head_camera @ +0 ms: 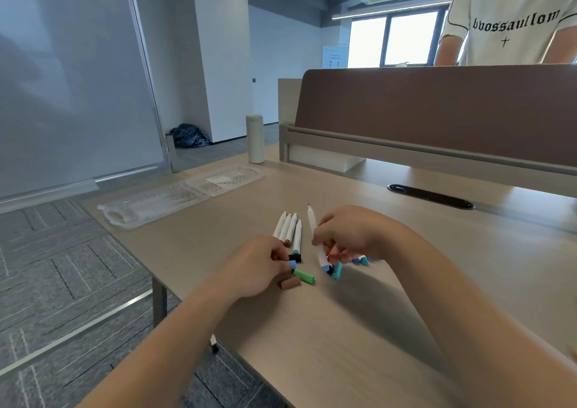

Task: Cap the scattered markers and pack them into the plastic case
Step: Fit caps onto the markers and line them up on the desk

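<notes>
From the head view, the right hand (349,236) has its grip clamped on a marker (311,220). Thumb and fingers curl round the lower half of the white barrel, and the bare tip points up and away from the person. The marker's lower end hangs just above the desk (343,329), next to a teal cap (337,271). More small caps (362,261), blue and teal, lie partly hidden under this hand.

The left hand (259,264) rests on the desk with its fingers curled, its grip pinched on a blue cap (292,264) at the fingertips. A black cap (295,257) lies just beyond it. A green cap (304,276) and a brown cap (289,282) lie just beside it on the near side.

Four markers (288,229) lie side by side between the hands, tips pointing away and lower ends near the left fingertips.

The clear case (156,203) lies unfolded and flat near the desk's far left edge, well apart from the markers, its lid (224,178) spread beside it. A pale bottle (255,138) stands upright beyond the lid.

A brown divider (437,104) runs along the desk's far side, with a dark cable slot (431,196) in front of it. Behind it stands a person in a white printed T-shirt (512,17). A whiteboard (71,79) fills the left.
</notes>
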The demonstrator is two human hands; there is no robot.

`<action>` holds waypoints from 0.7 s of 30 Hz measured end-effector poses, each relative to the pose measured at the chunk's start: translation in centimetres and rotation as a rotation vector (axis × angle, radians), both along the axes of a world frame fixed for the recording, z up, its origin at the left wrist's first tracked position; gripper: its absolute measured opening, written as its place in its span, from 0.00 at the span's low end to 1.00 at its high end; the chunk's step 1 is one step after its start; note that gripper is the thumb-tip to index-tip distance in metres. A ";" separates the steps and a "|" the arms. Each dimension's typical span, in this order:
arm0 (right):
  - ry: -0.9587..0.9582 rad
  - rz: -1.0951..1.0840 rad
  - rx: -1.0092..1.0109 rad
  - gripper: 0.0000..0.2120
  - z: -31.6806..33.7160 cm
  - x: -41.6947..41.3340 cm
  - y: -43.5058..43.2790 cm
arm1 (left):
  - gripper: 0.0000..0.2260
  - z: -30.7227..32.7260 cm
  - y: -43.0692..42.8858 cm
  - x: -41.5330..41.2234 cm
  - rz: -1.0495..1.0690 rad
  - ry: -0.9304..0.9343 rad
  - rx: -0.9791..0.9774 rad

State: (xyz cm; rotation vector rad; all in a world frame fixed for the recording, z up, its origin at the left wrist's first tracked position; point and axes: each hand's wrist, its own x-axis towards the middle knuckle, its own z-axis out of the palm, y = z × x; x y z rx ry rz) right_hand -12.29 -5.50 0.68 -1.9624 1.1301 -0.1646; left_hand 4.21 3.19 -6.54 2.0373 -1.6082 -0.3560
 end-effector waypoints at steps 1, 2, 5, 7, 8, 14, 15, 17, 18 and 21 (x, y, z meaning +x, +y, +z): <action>-0.020 0.002 0.028 0.05 -0.1 -0.1 -0.1 | 0.05 -0.1 0.0 0.2 0.004 0.011 -0.014; -0.037 0.007 0.043 0.05 -0.1 -0.2 -0.2 | 0.04 0.0 0.0 0.3 0.008 0.048 -0.033; -0.054 0.073 0.060 0.03 -0.2 -0.2 -0.4 | 0.02 0.1 0.3 0.8 0.011 0.298 -0.083; -0.014 0.148 0.053 0.02 0.0 -0.1 -0.4 | 0.01 0.3 0.7 0.9 0.022 0.491 -0.128; 0.026 0.176 0.025 0.03 0.2 0.0 -0.4 | 0.02 0.4 0.9 0.9 0.032 0.553 -0.142; 0.230 0.274 -0.109 0.04 1.0 -0.6 0.0 | 0.04 0.8 1.2 1.0 0.058 0.739 -0.174; 0.241 0.279 -0.113 0.04 1.1 -0.6 0.0 | 0.04 0.9 1.2 1.0 0.058 0.743 -0.173; 0.270 0.282 -0.129 0.04 1.1 -0.7 0.1 | 0.05 1.0 1.3 0.9 0.053 0.745 -0.175; 0.283 0.282 -0.135 0.04 1.1 -0.6 0.1 | 0.05 1.0 1.3 0.8 0.052 0.747 -0.177; 0.320 0.285 -0.159 0.06 1.1 -0.5 0.1 | 0.04 1.0 1.2 0.9 0.047 0.760 -0.185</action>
